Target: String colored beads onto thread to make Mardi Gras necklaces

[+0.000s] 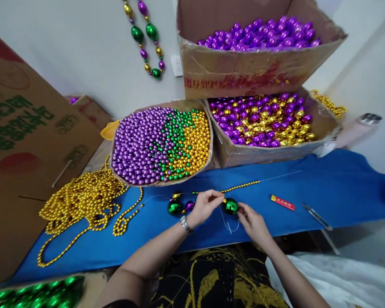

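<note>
A large shiny green bead (231, 206) is between my hands above the blue cloth. My left hand (208, 204), with a watch on the wrist, pinches a small gold bead or the string just left of it. The fingers of my right hand (252, 220) are closed against the green bead's right side. Thin white string (230, 226) loops below the bead. Left of my left hand lie strung beads, among them a green bead (174, 207) and a purple bead (190, 206). Behind my hands stretches a short strand of small gold beads (240, 187).
Boxes of small mixed beads (141, 145), gold and purple beads (263, 122) and purple beads (266, 34) stand behind. Gold bead strands (83, 199) pile at left. A red packet (282, 202) and a cutter knife (317, 216) lie at right. A finished-looking necklace (151, 31) hangs on the wall.
</note>
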The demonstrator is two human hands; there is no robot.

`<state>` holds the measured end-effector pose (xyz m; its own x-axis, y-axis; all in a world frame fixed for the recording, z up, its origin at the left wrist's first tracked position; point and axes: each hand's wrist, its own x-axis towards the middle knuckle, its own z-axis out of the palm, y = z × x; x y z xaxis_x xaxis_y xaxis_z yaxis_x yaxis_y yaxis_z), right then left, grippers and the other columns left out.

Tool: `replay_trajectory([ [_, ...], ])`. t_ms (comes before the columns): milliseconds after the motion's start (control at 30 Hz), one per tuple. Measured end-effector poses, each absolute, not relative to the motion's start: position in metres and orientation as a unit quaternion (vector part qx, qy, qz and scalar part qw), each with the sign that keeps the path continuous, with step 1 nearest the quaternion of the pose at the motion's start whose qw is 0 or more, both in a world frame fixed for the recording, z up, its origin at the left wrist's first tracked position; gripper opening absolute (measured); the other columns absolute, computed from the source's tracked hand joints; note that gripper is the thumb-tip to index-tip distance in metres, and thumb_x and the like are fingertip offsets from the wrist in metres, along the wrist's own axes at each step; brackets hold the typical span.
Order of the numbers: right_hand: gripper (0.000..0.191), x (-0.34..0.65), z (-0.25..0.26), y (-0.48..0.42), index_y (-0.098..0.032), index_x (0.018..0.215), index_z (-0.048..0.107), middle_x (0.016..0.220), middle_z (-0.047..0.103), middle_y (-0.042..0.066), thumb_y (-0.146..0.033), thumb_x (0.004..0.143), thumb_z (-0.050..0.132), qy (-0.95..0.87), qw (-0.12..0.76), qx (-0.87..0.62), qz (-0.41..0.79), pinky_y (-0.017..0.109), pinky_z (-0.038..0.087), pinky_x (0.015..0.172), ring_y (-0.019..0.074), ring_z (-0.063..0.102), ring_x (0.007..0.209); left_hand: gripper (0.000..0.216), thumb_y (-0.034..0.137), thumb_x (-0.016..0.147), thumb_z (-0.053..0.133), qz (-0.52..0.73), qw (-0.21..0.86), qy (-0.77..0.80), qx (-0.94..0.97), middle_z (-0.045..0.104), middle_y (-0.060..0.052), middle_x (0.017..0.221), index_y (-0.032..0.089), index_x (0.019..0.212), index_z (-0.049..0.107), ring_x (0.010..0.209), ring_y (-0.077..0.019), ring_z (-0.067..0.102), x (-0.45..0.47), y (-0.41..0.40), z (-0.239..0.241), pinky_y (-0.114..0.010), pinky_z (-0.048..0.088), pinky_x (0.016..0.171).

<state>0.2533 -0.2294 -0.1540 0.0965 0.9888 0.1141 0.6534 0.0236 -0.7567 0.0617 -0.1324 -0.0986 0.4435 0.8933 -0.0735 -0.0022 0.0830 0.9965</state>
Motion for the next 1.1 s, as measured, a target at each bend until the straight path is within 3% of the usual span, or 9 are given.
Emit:
replay_trajectory([
  [200,0.024,0.264,-0.15,-0.221,-0.02,0.104,0.065,0.084,0.069,0.005,-0.027,0.091,0.046,-0.664,0.32,-0.642,0.211,0.028,0.056,0.072,0.0158,0.067,0.075,0.029,0.043,0.08,0.068,0.316,0.592,0.365,0.646,0.069,-0.004,0.071,0.013,0.083,0.069,0.06,-0.0112,0.058,0.072,-0.117,-0.085,-0.023,0.047,0.059],
  [367,0.038,0.263,-0.135,-0.224,-0.021,0.129,0.057,0.12,0.063,0.011,-0.026,0.094,0.044,-0.633,0.343,-0.674,0.165,0.035,0.053,0.092,0.0199,0.064,0.107,0.021,0.037,0.081,0.069,0.353,0.54,0.355,0.677,0.072,-0.006,0.082,0.016,0.083,0.069,0.072,-0.0131,0.064,0.075,-0.114,-0.069,-0.024,0.049,0.066],
  [467,0.036,0.258,-0.11,-0.217,-0.022,0.13,0.056,0.125,0.062,0.01,-0.027,0.096,0.047,-0.651,0.396,-0.633,0.135,0.035,0.05,0.099,0.0191,0.061,0.115,0.015,0.032,0.084,0.067,0.364,0.49,0.307,0.73,0.073,-0.006,0.088,0.017,0.086,0.071,0.081,-0.0146,0.066,0.081,-0.115,-0.04,-0.026,0.051,0.074],
  [567,0.028,0.251,-0.088,-0.204,-0.02,0.119,0.061,0.111,0.069,0.008,-0.029,0.096,0.048,-0.672,0.441,-0.576,0.148,0.031,0.054,0.091,0.0174,0.066,0.103,0.016,0.033,0.086,0.065,0.351,0.511,0.269,0.737,0.073,-0.006,0.085,0.017,0.087,0.07,0.076,-0.0135,0.065,0.09,-0.112,-0.007,-0.026,0.052,0.071],
  [733,0.024,0.253,-0.083,-0.194,-0.02,0.097,0.066,0.073,0.071,0.001,-0.032,0.098,0.045,-0.6,0.493,-0.584,0.235,0.022,0.055,0.059,0.0119,0.066,0.058,0.021,0.036,0.088,0.06,0.294,0.563,0.193,0.748,0.072,-0.008,0.089,0.017,0.091,0.069,0.074,-0.0134,0.064,0.108,-0.072,0.043,-0.025,0.05,0.066],
  [833,0.025,0.257,-0.084,-0.195,-0.02,0.1,0.068,0.083,0.072,0.004,-0.033,0.097,0.047,-0.593,0.511,-0.574,0.239,0.023,0.056,0.063,0.0126,0.068,0.066,0.022,0.034,0.091,0.055,0.34,0.446,0.2,0.804,0.069,-0.007,0.088,0.017,0.095,0.069,0.075,-0.0141,0.06,0.129,-0.021,0.06,-0.028,0.047,0.072],
  [933,0.024,0.257,-0.081,-0.196,-0.02,0.102,0.071,0.092,0.073,0.007,-0.03,0.096,0.05,-0.6,0.526,-0.565,0.211,0.026,0.058,0.069,0.0141,0.069,0.074,0.006,0.021,0.074,0.072,0.323,0.284,0.248,0.868,0.061,-0.003,0.07,0.017,0.076,0.067,0.076,-0.0175,0.055,0.158,0.035,0.059,-0.035,0.041,0.087],
  [1033,0.024,0.255,-0.078,-0.196,-0.021,0.108,0.07,0.092,0.073,0.006,-0.028,0.095,0.051,-0.606,0.528,-0.56,0.2,0.025,0.059,0.068,0.0133,0.07,0.072,0.028,0.007,0.055,0.079,0.24,0.232,0.291,0.897,0.048,0.0,0.056,0.019,0.054,0.053,0.08,-0.0227,0.053,0.185,0.071,0.047,-0.04,0.038,0.092],
  [1100,0.028,0.254,-0.078,-0.197,-0.022,0.118,0.067,0.094,0.074,0.005,-0.027,0.095,0.051,-0.605,0.526,-0.563,0.202,0.023,0.059,0.065,0.0123,0.07,0.071,0.032,0.001,0.05,0.076,0.205,0.223,0.31,0.901,0.045,0.0,0.054,0.019,0.053,0.051,0.082,-0.0247,0.053,0.195,0.08,0.043,-0.042,0.038,0.091],
])
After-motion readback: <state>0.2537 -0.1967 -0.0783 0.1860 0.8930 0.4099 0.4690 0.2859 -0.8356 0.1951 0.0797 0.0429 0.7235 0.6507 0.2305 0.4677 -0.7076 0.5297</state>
